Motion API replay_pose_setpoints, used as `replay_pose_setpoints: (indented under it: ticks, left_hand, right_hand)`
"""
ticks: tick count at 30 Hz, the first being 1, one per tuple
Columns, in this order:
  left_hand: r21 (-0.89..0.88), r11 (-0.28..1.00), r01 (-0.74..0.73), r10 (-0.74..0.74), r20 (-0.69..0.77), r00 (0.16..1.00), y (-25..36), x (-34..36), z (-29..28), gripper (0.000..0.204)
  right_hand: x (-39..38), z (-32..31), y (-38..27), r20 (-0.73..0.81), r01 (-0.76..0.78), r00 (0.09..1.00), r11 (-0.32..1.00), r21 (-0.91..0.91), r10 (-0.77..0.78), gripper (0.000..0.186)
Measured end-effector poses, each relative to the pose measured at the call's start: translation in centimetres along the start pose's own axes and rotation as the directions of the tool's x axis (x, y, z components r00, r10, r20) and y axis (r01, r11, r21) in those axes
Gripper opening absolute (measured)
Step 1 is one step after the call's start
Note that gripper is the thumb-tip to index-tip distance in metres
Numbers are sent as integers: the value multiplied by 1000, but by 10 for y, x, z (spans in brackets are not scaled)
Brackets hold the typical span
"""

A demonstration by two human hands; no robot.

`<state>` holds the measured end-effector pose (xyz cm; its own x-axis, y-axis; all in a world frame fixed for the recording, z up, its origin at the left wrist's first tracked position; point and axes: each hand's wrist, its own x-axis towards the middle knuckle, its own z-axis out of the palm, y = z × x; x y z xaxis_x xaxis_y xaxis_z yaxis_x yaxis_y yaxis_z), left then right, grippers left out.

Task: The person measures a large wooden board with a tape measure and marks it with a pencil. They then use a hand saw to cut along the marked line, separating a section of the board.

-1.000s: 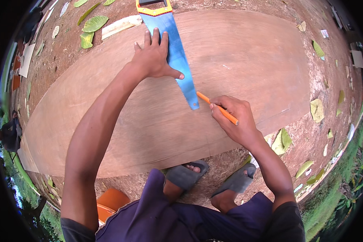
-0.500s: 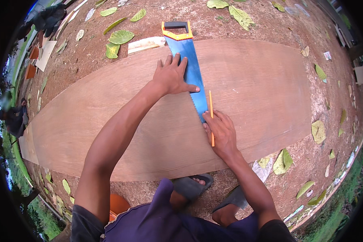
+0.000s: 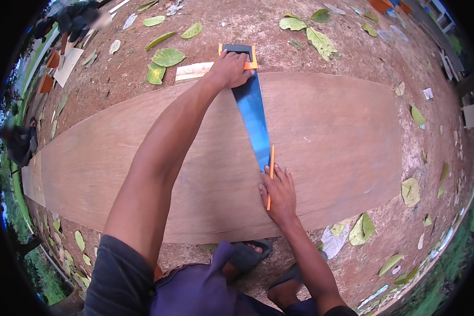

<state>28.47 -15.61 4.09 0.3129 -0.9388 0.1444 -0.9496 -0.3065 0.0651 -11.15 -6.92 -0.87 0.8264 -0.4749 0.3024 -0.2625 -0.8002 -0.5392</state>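
Observation:
On a broad, curved-edged plywood board (image 3: pixel 342 131) lies a handsaw (image 3: pixel 250 108) with a blue blade and orange-and-black handle, pointing toward me across the board. My left hand (image 3: pixel 233 68) is curled over its handle at the far edge. My right hand (image 3: pixel 279 195) rests with fingers extended at the blade's tip, an orange pencil (image 3: pixel 272 158) held among them, lying along the blade's right side. The tip is partly hidden by my fingers.
Reddish dirt ground (image 3: pixel 105 79) with scattered leaves (image 3: pixel 320 43) surrounds the board. A person in dark clothes (image 3: pixel 73 26) bends at upper left, another (image 3: pixel 18 142) is near the board's left end. Orange containers (image 3: pixel 382 5) sit at upper right. My sandaled foot (image 3: pixel 247 255) is below the board.
My left hand has moved forward from the blade onto the handle. My right hand has moved onto the blade's tip, the pencil now turned along the blade. The whole view has shifted.

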Motion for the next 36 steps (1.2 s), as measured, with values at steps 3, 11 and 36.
replay_pose_setpoints:
  ticks: [3, 11, 36]
  left_hand:
    - [22, 999, 31, -31, 27, 999, -9, -2, -25, 52]
    - [109, 882, 458, -441, -148, 885, -39, -157, -86, 57]
    - [-556, -358, 750, -927, 307, -215, 78, -646, -271, 25]
  right_hand:
    - [0, 1, 0, -4, 10, 1000, 1000, -7, -10, 33]
    - [-1, -11, -7, -13, 42, 999, 998, 42, -41, 37]
    - [11, 45, -153, 403, 174, 771, 772, 611, -493, 52]
